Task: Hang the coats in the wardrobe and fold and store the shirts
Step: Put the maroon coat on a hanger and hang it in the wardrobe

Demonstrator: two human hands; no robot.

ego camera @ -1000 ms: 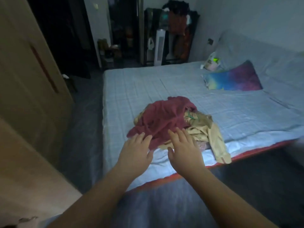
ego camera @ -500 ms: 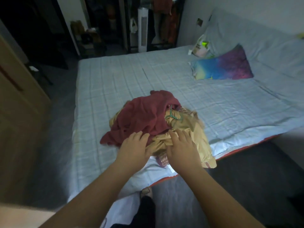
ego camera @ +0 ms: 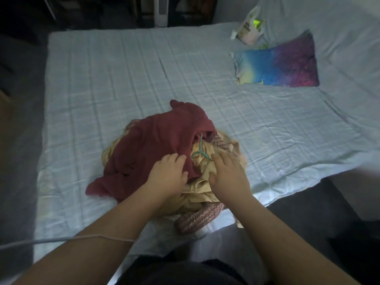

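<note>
1. Closest to me is the person's dark clothing, with both bare forearms stretched out over the near edge of the bed. A thin pale cord crosses the left forearm.
2. The left hand lies palm down on the maroon garment, fingers laid out fairly straight and not closed round the cloth. Just beside it, the right hand rests palm down on the tan garment, fingers spread and thumb out, gripping nothing.
3. The clothes sit in one heap close to the bed's near edge, about midway along it. The maroon garment is on top and spills to the left, and the shiny tan one bunches beneath it and to the right. A pink woven piece pokes out from under the heap right at the near edge. A thin green strand lies on the tan cloth between the two sets of fingertips; whether it is a hanger or a cord I cannot tell.
4. The bed is covered by a pale blue checked sheet, creased throughout and falling over the near edge.
5. Toward the far right corner lies a pillow in blue, yellow and purple, with a pale plastic bag just beyond it.
6. Dark floor runs along the bed's left side. The far end of the room is too dim to make out beyond a white upright unit.
</note>
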